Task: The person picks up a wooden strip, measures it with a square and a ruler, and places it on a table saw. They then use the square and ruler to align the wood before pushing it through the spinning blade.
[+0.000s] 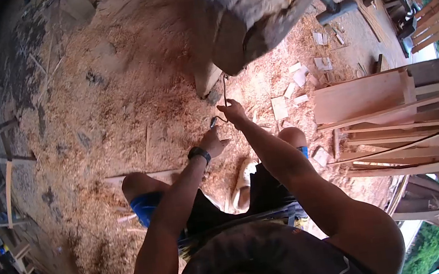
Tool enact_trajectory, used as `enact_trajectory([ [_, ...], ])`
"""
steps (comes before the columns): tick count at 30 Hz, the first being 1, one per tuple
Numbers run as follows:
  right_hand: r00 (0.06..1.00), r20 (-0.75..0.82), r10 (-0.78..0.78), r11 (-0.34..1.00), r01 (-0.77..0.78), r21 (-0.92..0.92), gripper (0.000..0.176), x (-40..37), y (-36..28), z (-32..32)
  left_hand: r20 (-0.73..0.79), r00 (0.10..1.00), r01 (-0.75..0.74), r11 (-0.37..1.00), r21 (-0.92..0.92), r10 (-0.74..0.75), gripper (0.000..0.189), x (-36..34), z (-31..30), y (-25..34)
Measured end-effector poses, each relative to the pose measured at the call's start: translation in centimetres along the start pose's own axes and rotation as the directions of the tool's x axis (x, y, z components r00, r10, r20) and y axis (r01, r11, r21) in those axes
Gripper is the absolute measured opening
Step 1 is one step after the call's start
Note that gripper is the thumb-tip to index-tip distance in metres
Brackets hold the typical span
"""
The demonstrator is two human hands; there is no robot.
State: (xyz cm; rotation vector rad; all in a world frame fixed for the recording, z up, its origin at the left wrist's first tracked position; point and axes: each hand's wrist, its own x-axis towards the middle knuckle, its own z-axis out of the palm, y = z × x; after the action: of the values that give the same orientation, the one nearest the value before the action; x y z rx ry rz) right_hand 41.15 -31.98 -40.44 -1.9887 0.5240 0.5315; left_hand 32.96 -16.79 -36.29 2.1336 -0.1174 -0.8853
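A thin dark cord or rod (224,91) hangs from the underside of a large rough block (275,13) at the top. My right hand (233,113) is closed around its lower part. Below and to the left, my left hand (213,141), with a black watch on the wrist, has its thumb and a finger at a small dark piece (213,121) at the lower end. At least one finger of that hand points away to the right. What exactly its fingertips grip is too small to tell.
Wood shavings (105,113) cover the ground. Stacked boards (364,98) stand at the right, with paper-like scraps (280,108) nearby. A grey pipe piece (337,9) lies at the upper right. Wooden frames (1,160) line the left. My knees are bent on both sides of my arms.
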Motion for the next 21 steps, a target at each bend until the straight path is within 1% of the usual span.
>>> enact_trajectory([
  [1, 0.996, 0.083, 0.041, 0.972, -0.06, 0.228, 0.059, 0.4, 0.0, 0.4, -0.165, 0.986, -0.033, 0.999, 0.036, 0.039, 0.067, 0.6, 1.3, -0.8],
  [2, 0.994, 0.103, 0.044, 0.853, -0.091, 0.514, 0.036, 0.4, 0.1, 1.2, -0.323, 0.942, -0.064, 0.995, 0.074, 0.085, 0.069, 1.6, 2.5, -2.1],
  [3, 0.986, 0.151, 0.069, 0.844, -0.138, 0.518, 0.03, -0.4, -0.2, 1.2, -0.296, 0.952, -0.075, 0.997, 0.012, 0.075, 0.07, 3.3, 3.8, -4.1],
  [4, 0.976, 0.2, 0.089, 0.837, -0.182, 0.516, 0.024, -1.3, -0.8, 1.0, -0.301, 0.949, -0.091, 0.996, 0.023, 0.094, 0.07, 3.3, 2.8, -3.3],
  [5, 0.98, 0.196, 0.046, 0.82, -0.149, 0.552, 0.02, -2.4, -1.6, 1.6, -0.181, 0.984, -0.005, 0.999, -0.035, -0.001, 0.077, 2.0, 1.1, -1.0],
  [6, 0.965, 0.261, 0.006, 0.711, -0.188, 0.677, 0.015, -2.4, -1.3, 2.7, -0.049, 0.994, 0.09, 0.993, -0.08, -0.094, 0.083, 1.2, 0.2, 0.6],
  [7, 0.944, 0.327, 0.053, 0.612, -0.29, 0.736, 0.011, -2.8, -2.3, 2.7, 0.06, 0.97, 0.239, 0.969, -0.057, -0.236, 0.074, 1.4, 0.4, 1.1],
  [8, 0.912, 0.4, 0.092, 0.497, -0.39, 0.775, 0.009, -3.6, -3.3, 2.4, 0.006, 0.975, 0.223, 0.974, -0.039, -0.223, 0.069, 1.8, 1.8, 0.4],
  [9, 0.915, 0.395, 0.085, 0.495, -0.383, 0.78, 0.009, -4.0, -3.5, 2.1, -0.099, 0.98, 0.172, 0.985, -0.025, -0.173, 0.065, 1.7, 3.6, -0.7],
  [10, 0.887, 0.46, 0.049, 0.431, -0.434, 0.791, 0.011, -4.2, -4.0, 1.5, -0.196, 0.972, 0.129, 0.992, -0.011, -0.129, 0.061, 1.3, 5.0, -1.8],
  [11, 0.856, 0.518, 0.0, 0.368, -0.481, 0.795, 0.015, -4.4, -4.8, 1.0, -0.259, 0.961, 0.099, 0.995, 0.001, -0.095, 0.057, 1.0, 6.1, -2.6],
  [13, 0.872, 0.48, -0.098, 0.364, -0.417, 0.833, 0.018, -4.2, -5.1, 1.5, -0.329, 0.943, 0.057, 0.998, 0.009, -0.051, 0.051, 0.4, 7.2, -4.0],
  [14, 0.868, 0.469, -0.163, 0.412, -0.372, 0.832, 0.018, -1.6, -2.9, 3.4, -0.35, 0.936, 0.046, 0.999, 0.02, -0.036, 0.048, 0.4, 7.5, -4.7],
  [15, 0.846, 0.524, -0.1, 0.299, -0.477, 0.827, 0.019, -2.1, -4.3, 3.4, -0.364, 0.931, 0.034, 0.999, 0.038, -0.018, 0.045, 0.9, 7.5, -5.5],
  [16, 0.886, 0.454, -0.092, 0.362, -0.395, 0.844, 0.02, -1.8, -4.6, 4.2, -0.384, 0.923, 0.023, 0.999, 0.045, -0.004, 0.043, 1.5, 7.8, -6.1],
  [17, 0.874, 0.478, -0.091, 0.462, -0.388, 0.798, 0.021, -2.2, -5.5, 3.7, -0.401, 0.916, 0.017, 0.999, 0.027, -0.005, 0.042, 2.3, 8.2, -6.6],
  [18, 0.782, 0.604, -0.157, 0.479, -0.475, 0.739, 0.023, -0.9, -4.9, 4.3, -0.409, 0.912, 0.018, 0.998, -0.066, -0.043, 0.041, 3.1, 9.0, -7.0],
  [19, 0.767, 0.624, -0.151, 0.463, -0.502, 0.73, 0.023, 0.7, -4.1, 5.3, -0.334, 0.926, -0.006, 0.88, -0.475, -0.174, 0.037, 3.6, 9.4, -6.3],
  [20, 0.748, 0.65, -0.135, 0.445, -0.54, 0.714, 0.023, 1.8, -3.3, 6.6, -0.194, 0.948, -0.004, 0.599, -0.801, -0.253, 0.036, 2.4, 9.0, -3.6],
  [21, 0.874, 0.477, 0.094, 0.627, -0.424, 0.653, 0.02, 2.8, -2.0, 7.9, -0.169, 0.947, -0.019, 0.478, -0.878, -0.274, 0.033, 0.9, 9.0, -0.9],
])
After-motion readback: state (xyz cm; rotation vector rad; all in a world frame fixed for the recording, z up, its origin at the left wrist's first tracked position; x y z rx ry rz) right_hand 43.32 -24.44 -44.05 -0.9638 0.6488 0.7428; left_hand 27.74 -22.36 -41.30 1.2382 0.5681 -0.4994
